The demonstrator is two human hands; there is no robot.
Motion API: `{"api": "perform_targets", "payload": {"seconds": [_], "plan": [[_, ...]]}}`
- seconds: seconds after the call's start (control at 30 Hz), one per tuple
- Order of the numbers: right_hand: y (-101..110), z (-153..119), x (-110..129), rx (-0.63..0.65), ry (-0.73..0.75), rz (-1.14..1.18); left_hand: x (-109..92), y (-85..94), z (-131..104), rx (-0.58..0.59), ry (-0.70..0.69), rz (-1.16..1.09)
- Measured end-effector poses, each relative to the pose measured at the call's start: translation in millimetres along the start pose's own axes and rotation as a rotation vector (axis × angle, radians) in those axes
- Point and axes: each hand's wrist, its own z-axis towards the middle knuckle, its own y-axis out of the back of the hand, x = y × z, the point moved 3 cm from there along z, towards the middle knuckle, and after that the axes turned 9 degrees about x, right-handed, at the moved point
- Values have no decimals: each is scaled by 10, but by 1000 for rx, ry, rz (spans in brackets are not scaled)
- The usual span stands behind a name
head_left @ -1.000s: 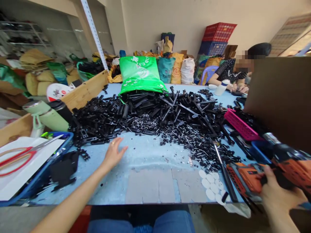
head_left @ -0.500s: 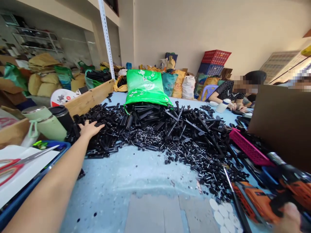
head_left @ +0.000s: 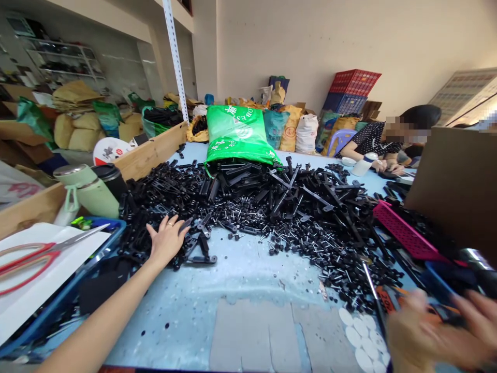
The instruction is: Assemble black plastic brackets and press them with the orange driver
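Note:
My left hand [head_left: 167, 239] rests on the left part of a heap of black plastic parts [head_left: 155, 191], fingers spread. A dark part lies at its fingertips. My right hand [head_left: 435, 331], blurred by motion, is at the lower right with thumb and fingers apart. It is in front of an orange and black power tool [head_left: 388, 299], which it partly hides. Small black-headed pins [head_left: 287, 235] lie in the middle of the heap. A green bag [head_left: 238, 134] lies behind, its mouth over the black parts.
Red-handled scissors [head_left: 27, 261] lie on white paper over a blue tray at left, near a green flask [head_left: 91, 191]. A pink basket [head_left: 407, 233] and brown board [head_left: 454, 191] stand right. White discs [head_left: 363, 336] lie in front. A person sits at the back right.
My left hand has moved toward me and right, and loose black parts now lie beside it. My right hand has come off the power tool and opened. The view has shifted slightly.

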Motion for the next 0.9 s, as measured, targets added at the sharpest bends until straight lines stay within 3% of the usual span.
{"api": "perform_targets", "payload": {"seconds": [0.03,0.1,0.17,0.2,0.27,0.33,0.4,0.47,0.57,0.67,0.77,0.83,0.9], "plan": [[-177,49,177,88,91,75,-68,65,-60,-51,1,-17],[-735,120,554,479,231,241,-220,181,-208,-84,10,-102],[-1413,131,893,869,273,352,-415,245,-439,-27,5,-211],[-1737,142,1035,939,278,367,-527,248,-593,25,-4,-260],[-2327,165,1259,971,241,386,-751,189,-964,151,-19,-345],[-2795,174,1392,957,80,382,-920,70,-1359,217,-19,-419],[-3099,164,1481,938,-47,393,-997,-64,-1700,195,-28,-413],[-3250,160,1544,927,-85,418,-1002,-182,-1948,197,-73,-370],[-3241,180,1553,940,-115,436,-939,-248,-2156,228,-97,-304],[-2918,141,1458,963,-60,485,-901,-184,-2222,215,-39,-333],[-2233,-114,1194,1052,72,541,-916,-52,-2199,121,8,-519],[-1653,-394,932,1220,209,570,-924,63,-2149,52,32,-712],[-1101,-664,635,1390,260,515,-937,188,-2075,65,70,-874]]}}
